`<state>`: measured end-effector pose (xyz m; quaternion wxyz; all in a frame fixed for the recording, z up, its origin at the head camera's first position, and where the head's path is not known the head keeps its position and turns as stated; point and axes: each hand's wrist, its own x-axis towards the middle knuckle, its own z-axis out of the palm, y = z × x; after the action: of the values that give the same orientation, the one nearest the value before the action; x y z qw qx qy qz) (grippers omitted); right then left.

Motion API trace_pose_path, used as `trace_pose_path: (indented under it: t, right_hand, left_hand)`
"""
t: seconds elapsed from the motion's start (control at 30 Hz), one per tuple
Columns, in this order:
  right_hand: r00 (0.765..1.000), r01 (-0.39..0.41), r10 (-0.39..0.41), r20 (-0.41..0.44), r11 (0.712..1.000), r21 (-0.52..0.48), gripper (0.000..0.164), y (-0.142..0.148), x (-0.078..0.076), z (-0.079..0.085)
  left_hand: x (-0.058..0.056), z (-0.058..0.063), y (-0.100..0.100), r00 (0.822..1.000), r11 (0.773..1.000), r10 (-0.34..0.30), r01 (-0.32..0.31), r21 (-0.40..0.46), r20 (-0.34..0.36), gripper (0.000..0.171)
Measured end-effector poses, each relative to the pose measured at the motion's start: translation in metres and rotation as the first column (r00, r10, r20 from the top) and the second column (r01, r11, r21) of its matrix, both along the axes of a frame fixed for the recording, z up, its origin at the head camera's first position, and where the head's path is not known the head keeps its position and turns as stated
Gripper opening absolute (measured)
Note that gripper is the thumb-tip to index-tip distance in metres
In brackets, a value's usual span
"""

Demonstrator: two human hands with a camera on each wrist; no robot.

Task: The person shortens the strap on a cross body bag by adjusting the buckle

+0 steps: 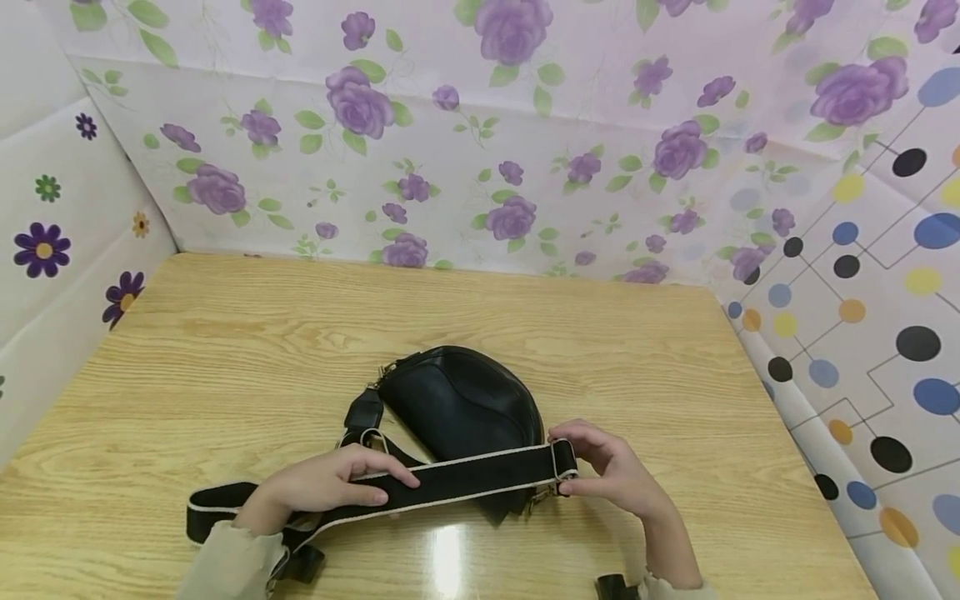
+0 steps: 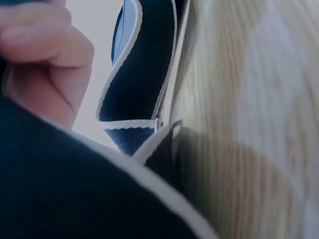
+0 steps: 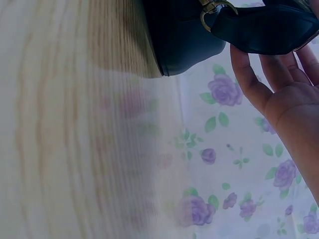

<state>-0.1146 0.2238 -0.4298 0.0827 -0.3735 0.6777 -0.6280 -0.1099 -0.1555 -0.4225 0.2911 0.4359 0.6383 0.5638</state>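
Observation:
A black half-moon shoulder bag (image 1: 461, 400) lies on the table in the head view. Its wide black strap (image 1: 480, 475) with cream edging is stretched across the bag's near side. My left hand (image 1: 322, 482) grips the strap between thumb and fingers, left of the bag. At the strap's right end, my right hand (image 1: 618, 473) pinches the metal slider (image 1: 557, 462). The right wrist view shows a black leather tab (image 3: 264, 31) joined to the bag by a gold clasp (image 3: 209, 12), with fingers behind it. Strap folds (image 2: 144, 59) stand close beside the left hand in the left wrist view.
The bag and strap are on a wood-grain table (image 1: 300, 333). Behind it rises a sheet with purple roses (image 1: 510, 218). A dotted sheet (image 1: 851, 312) borders the right side, and a flower-patterned one (image 1: 45, 250) the left. A loop of strap (image 1: 217, 504) lies beyond the left wrist.

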Motion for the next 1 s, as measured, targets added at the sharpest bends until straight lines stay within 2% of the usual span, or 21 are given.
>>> trace_pose_path:
  t: [0.2, 0.4, 0.53, 0.8, 1.0]
  right_hand:
    - [0.999, 0.009, -0.009, 0.051, 1.000, 0.009, 0.052, 0.000, 0.001, 0.003]
    - [0.998, 0.004, -0.005, 0.069, 1.000, 0.004, 0.051, 0.001, 0.002, 0.004]
    - [0.997, 0.005, -0.005, 0.072, 1.000, 0.003, 0.051, 0.000, 0.002, 0.004]
    - [0.998, 0.000, 0.000, 0.058, 1.000, 0.000, 0.053, 0.000, 0.002, 0.002]
    - [1.000, -0.017, 0.018, 0.021, 1.000, -0.013, 0.056, 0.000, 0.000, 0.000]
  left_hand:
    - [-0.001, -0.005, 0.007, 0.999, 1.000, -0.009, 0.009, -0.013, 0.031, 0.027]
    - [-0.002, -0.011, 0.018, 0.997, 1.000, -0.010, 0.010, 0.004, 0.079, 0.027]
    - [-0.004, -0.012, 0.024, 0.996, 1.000, -0.016, 0.015, 0.011, 0.085, 0.028]
    - [-0.006, -0.012, 0.033, 0.993, 0.997, 0.046, -0.039, -0.069, 0.112, 0.032]
    - [-0.009, -0.007, 0.042, 0.989, 0.991, 0.062, -0.045, -0.128, 0.132, 0.033]
